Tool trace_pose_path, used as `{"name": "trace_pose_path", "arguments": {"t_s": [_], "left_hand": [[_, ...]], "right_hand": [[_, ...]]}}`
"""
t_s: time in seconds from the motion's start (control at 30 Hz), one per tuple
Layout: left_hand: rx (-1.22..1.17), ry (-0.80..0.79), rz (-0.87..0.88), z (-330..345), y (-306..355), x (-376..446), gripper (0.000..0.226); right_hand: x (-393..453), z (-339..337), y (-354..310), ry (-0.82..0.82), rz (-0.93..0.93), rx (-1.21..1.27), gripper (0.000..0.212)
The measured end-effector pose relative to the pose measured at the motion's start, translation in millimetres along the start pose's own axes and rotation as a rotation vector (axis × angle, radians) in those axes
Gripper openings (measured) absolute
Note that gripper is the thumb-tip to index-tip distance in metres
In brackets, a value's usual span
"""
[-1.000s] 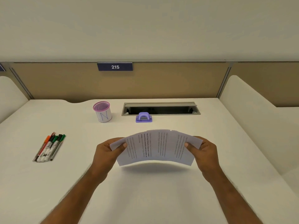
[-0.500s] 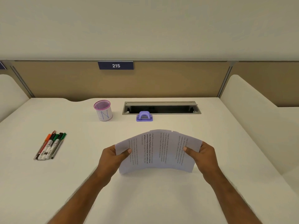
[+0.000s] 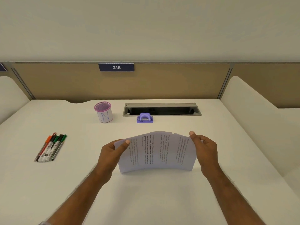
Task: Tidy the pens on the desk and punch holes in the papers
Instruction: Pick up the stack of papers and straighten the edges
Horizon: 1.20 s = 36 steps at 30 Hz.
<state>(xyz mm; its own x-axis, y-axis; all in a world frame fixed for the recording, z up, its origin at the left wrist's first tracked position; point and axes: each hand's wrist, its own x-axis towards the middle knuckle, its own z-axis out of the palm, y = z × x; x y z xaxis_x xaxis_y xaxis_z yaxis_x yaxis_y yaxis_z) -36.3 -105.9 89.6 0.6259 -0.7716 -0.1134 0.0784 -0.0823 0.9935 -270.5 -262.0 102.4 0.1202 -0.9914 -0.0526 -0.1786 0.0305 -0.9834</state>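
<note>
At the two side edges of the papers (image 3: 156, 151), the fingers (image 3: 127, 141) of the left hand (image 3: 110, 153) pinch one edge with the thumb on the printed face, and the right hand (image 3: 204, 149) clasps the other. Both hands grip the sheets, which stand bowed on their lower edge on the desk (image 3: 154, 200), print running sideways. A small notch shows on the top edge; whether that is a punched hole I cannot tell. Beyond the papers sits the purple punch (image 3: 144, 118), well apart from them and untouched. Left of the punch stands the mesh cup (image 3: 103, 112), seemingly empty. Left of the papers, well apart, the pens (image 3: 51, 147) lie loose in a bunch. By my judgement the pens are not yet tidied and punching is at best barely begun.
</note>
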Motion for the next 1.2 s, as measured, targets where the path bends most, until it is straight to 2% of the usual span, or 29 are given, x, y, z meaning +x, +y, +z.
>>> {"name": "trace_pose_path", "arguments": {"t_s": [0.13,0.3,0.43,0.5,0.6,0.67,0.73,0.8,0.9,1.03,1.2], "left_hand": [[0.054,-0.015,0.005,3,5,2,0.038],[0.065,0.066,-0.030,7,6,6,0.032],[0.049,0.058,-0.026,7,8,5,0.033],[0.043,0.053,-0.016,6,9,4,0.029],[0.073,0.029,-0.001,3,7,3,0.027],[0.089,0.017,0.002,2,7,3,0.021],[0.104,0.016,0.006,2,7,3,0.019],[0.105,0.018,0.009,1,7,3,0.018],[0.102,0.011,0.015,0,8,4,0.017],[0.162,0.020,0.053,0,15,7,0.014],[0.235,0.090,0.136,1,34,21,0.013]], "right_hand": [[1,1,0,-0.008,-0.046,-0.044,0.036],[3,2,2,0.009,-0.055,-0.084,0.033],[4,3,-4,0.073,-0.129,-0.154,0.042],[2,6,-8,0.118,-0.219,-0.263,0.050],[2,11,-13,0.149,-0.496,-0.518,0.051],[1,16,-16,0.043,-0.670,-0.694,0.054],[-3,23,-19,-0.133,-0.742,-0.884,0.058],[-6,29,-20,-0.283,-0.698,-1.061,0.056],[-6,33,-24,-0.354,-0.580,-1.152,0.045],[-5,35,-31,-0.398,-0.561,-1.075,0.026],[-2,30,-28,-0.456,-0.477,-0.910,0.021]]}}
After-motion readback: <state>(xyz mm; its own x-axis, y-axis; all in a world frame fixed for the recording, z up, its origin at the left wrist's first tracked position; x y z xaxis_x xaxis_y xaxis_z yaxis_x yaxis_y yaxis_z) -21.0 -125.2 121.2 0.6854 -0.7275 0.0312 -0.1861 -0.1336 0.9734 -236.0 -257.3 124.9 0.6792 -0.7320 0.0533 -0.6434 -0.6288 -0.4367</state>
